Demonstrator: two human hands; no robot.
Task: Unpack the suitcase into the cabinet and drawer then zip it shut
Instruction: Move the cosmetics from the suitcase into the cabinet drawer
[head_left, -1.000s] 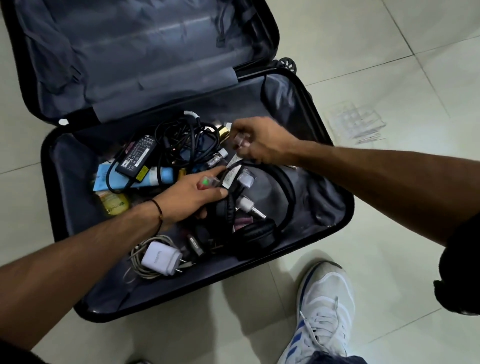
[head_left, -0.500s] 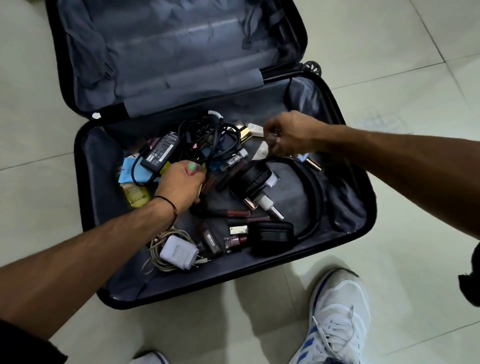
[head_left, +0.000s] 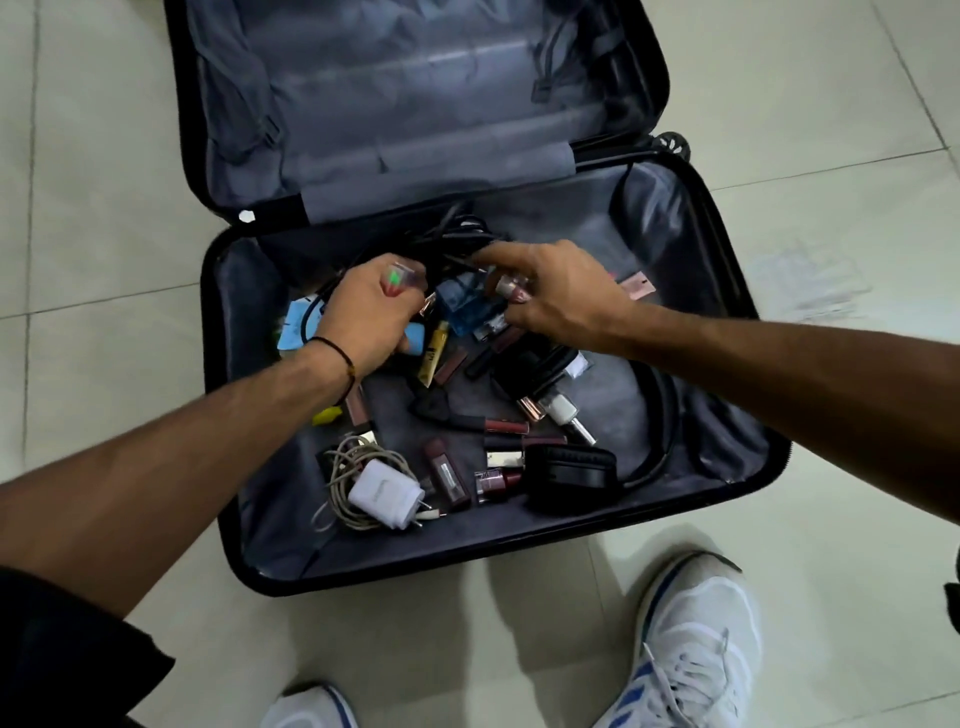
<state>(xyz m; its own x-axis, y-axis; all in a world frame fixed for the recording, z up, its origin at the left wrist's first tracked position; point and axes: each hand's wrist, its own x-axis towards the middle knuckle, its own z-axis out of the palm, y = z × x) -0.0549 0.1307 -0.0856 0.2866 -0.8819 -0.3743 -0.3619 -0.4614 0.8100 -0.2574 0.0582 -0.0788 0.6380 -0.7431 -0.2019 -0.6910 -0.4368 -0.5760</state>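
- Pale glossy tile floor w/ grout lines. Black hard-shell suitcase (head_left: 670, 234) lies open on it, grey lining, lid half at far side. Cabinet + drawer not in view.
- L hand (head_left: 371, 312): fingers curled, thumb + forefinger pinch small clear vial w/ green/red inside (head_left: 400, 278). Lower fingers reach down to light-blue tube (head_left: 415, 347); touch or grip, can't tell.
- R hand (head_left: 556, 299): small rose tube w/ silver cap (head_left: 511, 288) held betw. fingers. Forefinger out straight, towards black cable tangle (head_left: 457, 234).
- Key relation: blue glass bottle (head_left: 462, 309) sits far-middle of lower half, directly betw. the two hands, just beside R fingertips and near L knuckles. Long axis approx far-left to near-right; blurred, so uncertain.
- R hand looks nearer. Both hands already loaded, so next pick prob. needs a spare finger or a drop-off first (judgement).
- Rest of load lies nearer the person: white plug charger w/ coiled cable (head_left: 384, 493), black headphones (head_left: 571, 475), dark-red lipsticks (head_left: 448, 478).
- vs 0.5 s ago: hands were apart, L nearer the person by a black power brick, R at right of cable pile. Now converged over far-middle.
- Brick no longer seen, prob. behind L hand. Held items look the same. Case now more centred in view.
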